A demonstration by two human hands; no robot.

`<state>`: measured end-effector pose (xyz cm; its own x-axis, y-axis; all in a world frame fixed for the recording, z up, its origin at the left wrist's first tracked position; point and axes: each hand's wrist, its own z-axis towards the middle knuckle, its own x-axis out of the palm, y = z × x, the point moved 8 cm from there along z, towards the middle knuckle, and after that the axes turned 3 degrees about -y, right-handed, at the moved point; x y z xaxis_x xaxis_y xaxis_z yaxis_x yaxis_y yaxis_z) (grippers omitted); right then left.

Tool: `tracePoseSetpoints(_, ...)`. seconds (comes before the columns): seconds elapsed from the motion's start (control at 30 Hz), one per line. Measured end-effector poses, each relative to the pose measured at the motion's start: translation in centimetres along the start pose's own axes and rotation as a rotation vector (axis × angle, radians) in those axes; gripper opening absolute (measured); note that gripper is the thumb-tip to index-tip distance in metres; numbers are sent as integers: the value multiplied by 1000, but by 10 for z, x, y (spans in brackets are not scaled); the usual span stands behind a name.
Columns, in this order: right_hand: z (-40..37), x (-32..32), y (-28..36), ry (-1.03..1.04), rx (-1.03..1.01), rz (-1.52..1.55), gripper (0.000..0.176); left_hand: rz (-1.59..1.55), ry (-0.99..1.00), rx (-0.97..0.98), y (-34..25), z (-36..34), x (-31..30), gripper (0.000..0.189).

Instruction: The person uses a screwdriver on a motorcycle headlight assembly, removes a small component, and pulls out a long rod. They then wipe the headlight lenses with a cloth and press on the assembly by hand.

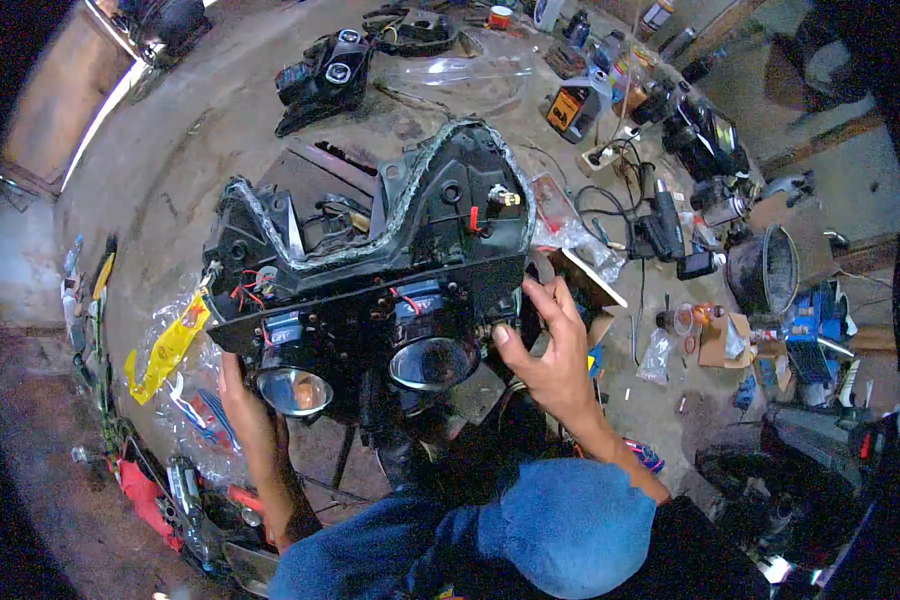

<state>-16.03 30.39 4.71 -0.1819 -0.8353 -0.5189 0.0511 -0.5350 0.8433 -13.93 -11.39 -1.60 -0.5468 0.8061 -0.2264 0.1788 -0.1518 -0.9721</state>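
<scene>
Headlight housing (450,232) between the two hands, in the middle of the head view, above the grey floor (170,150). The right hand (555,350) grips its right end at the lower corner, thumb and fingers closed on the edge. The left hand (232,375) is at the lower left end; its fingers are hidden behind the housing, so its closure cannot be told. The body is black, with an upper rim of ragged grey sealant (370,250), dipped in the middle. Red wires (253,290) show at left, a red clip (475,219) at upper right. Two round lenses (433,363) point toward the person. The long axis runs left to right, right end slightly farther away. A yellow strip (173,347) lies near the left hand.
</scene>
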Motion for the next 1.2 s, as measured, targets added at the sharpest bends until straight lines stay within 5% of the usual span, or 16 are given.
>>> tracePoseSetpoints(0.23, 2, -9, -6, 141, 81, -37, 79, -306, -75, -189, 24, 1, -1, 43)
tracePoseSetpoints(0.37, -3, -33, 3, 107, 202, 371, 88, -457, 49, -158, -15, -8, 13, 57)
tracePoseSetpoints(0.4, -1, -39, 3, 121, 144, 356, 74, -478, 22, -148, -12, -10, 8, 56)
tracePoseSetpoints(0.5, -15, -49, -1, 175, 392, 709, 53, -463, -124, -169, -24, -23, -1, 53)
tracePoseSetpoints(0.6, -22, -49, 10, 133, 368, 771, 42, -309, -250, 88, -53, -36, -20, 58)
tracePoseSetpoints(0.7, -23, -48, 14, 84, 337, 728, 36, -51, -403, 555, -67, -75, -64, 46)
tracePoseSetpoints(0.77, -24, -48, 14, 127, 362, 706, 30, -113, -97, 883, -94, -101, -41, 36)
tracePoseSetpoints(0.8, -23, -47, 14, 150, 377, 700, 27, -271, 255, 1039, -123, -122, -12, 30)
tracePoseSetpoints(0.93, -20, -38, 16, 277, 436, 729, 24, 224, 966, 1188, -141, -163, 66, 42)
tracePoseSetpoints(1.03, -21, -29, 16, 381, 440, 735, 29, 258, 1139, 1157, -121, -182, 98, 47)
tracePoseSetpoints(1.2, -19, -20, 27, 332, 423, 735, 30, 180, 922, 932, -122, -196, 147, 41)
